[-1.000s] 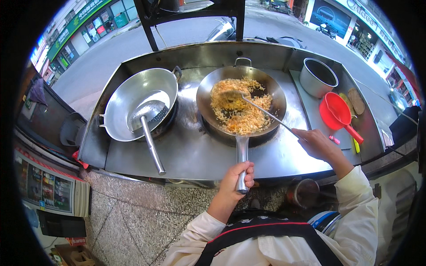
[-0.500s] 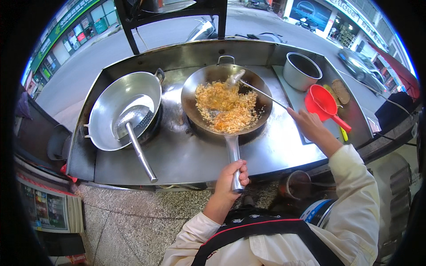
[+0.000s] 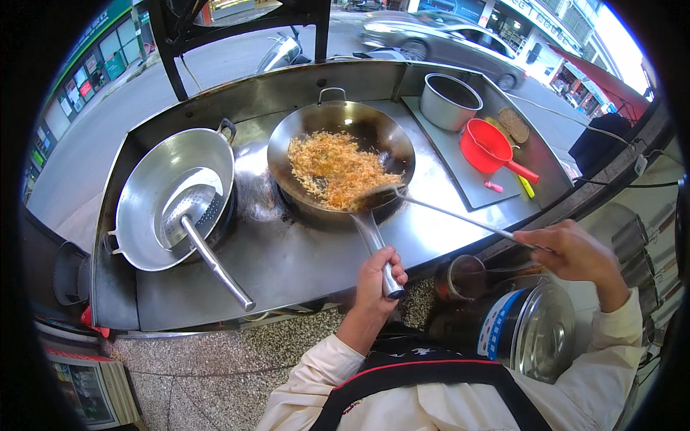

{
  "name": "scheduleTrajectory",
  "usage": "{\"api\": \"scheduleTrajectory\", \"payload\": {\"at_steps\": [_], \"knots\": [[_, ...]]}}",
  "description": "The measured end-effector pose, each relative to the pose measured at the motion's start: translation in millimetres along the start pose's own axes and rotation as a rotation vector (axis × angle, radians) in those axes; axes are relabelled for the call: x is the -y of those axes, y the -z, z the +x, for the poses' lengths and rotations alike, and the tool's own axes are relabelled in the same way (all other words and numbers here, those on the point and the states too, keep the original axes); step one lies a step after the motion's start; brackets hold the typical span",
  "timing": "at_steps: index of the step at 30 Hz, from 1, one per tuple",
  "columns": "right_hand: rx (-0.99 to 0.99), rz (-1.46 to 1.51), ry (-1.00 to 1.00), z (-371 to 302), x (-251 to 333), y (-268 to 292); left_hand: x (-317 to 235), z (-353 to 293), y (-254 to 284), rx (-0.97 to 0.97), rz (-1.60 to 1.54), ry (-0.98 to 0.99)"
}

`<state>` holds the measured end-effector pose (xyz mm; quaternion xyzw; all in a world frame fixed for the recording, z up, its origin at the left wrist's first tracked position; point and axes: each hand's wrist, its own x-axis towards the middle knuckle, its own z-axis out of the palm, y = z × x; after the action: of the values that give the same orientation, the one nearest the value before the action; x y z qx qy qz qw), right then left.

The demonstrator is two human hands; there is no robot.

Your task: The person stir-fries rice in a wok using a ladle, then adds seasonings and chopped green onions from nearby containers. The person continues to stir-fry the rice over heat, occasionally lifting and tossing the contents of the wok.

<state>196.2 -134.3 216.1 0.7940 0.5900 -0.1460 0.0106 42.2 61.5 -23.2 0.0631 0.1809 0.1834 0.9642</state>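
Observation:
Before me a long-handled wok [image 3: 280,136] rests on the steel stove top, with orange-brown fried rice [image 3: 338,167] spread over its left and near side. My left hand [image 3: 377,276] is wrapped round the end of the wok's metal handle. My right hand [image 3: 571,251] grips the far end of a long thin ladle [image 3: 467,223], well out to the right of the stove edge. The ladle's bowl lies at the near right of the wok, at the rice's edge, slightly blurred. Part of the bowl's inside is hidden.
On the left sits a large two-eared pan [image 3: 133,194] holding a perforated skimmer [image 3: 215,262]. At right, a grey board carries a deep pot [image 3: 449,108], a red dipper [image 3: 485,147] and a sponge [image 3: 513,125]. Below stands a lidded drum [image 3: 543,330]. A car [image 3: 453,47] passes on the street.
My right hand has come back toward me and to the right, bringing the ladle from the wok's far side to its near right. Rice has shifted; my left hand keeps its hold.

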Motion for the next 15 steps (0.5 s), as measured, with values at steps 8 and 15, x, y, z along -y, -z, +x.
{"api": "scheduleTrajectory", "payload": {"at_steps": [8,15], "knots": [[-0.287,0.335,-0.036,117,-51,-99,-4,-2,0,-0.026,0.036,-0.009],[-0.252,0.791,-0.364,164,-72,-109,-6,-7,2,-0.073,0.023,0.001]]}}
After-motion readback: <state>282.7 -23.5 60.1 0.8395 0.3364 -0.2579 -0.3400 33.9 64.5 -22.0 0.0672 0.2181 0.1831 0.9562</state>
